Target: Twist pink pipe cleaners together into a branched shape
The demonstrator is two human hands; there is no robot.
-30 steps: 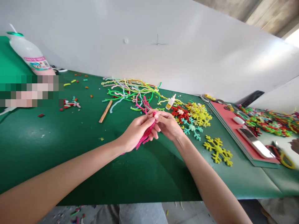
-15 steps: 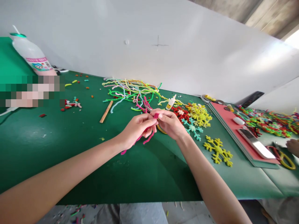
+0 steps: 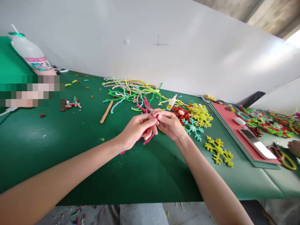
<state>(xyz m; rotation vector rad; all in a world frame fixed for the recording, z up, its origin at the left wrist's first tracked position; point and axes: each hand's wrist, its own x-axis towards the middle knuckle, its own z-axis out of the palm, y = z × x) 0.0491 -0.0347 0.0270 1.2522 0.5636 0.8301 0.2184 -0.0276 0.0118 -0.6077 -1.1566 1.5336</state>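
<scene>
Both hands meet over the middle of the green table, fingertips together. My left hand (image 3: 138,128) is closed on a magenta pipe cleaner (image 3: 149,139), whose loose ends hang below the fingers. Thumb and forefinger of my right hand (image 3: 171,123) pinch the same pipe cleaner, of which only a small bit shows between the fingertips. Just behind the hands lie scissors (image 3: 148,108), partly covered by them. A pile of coloured pipe cleaners (image 3: 131,89) spreads beyond. To the right are a small glue bottle (image 3: 172,102) and finished yellow snowflakes (image 3: 200,115).
A single yellow snowflake (image 3: 219,150), a teal one (image 3: 192,128) and red ones (image 3: 181,112) lie at right. A wooden stick (image 3: 106,112) is at left. Farther right are a red folder (image 3: 225,117), a phone (image 3: 256,143), more scissors (image 3: 288,161) and another person's hand (image 3: 294,147).
The fingertips have shifted slightly around the magenta pipe cleaner, and less of it shows between them and below the left wrist. Everything else stays in place.
</scene>
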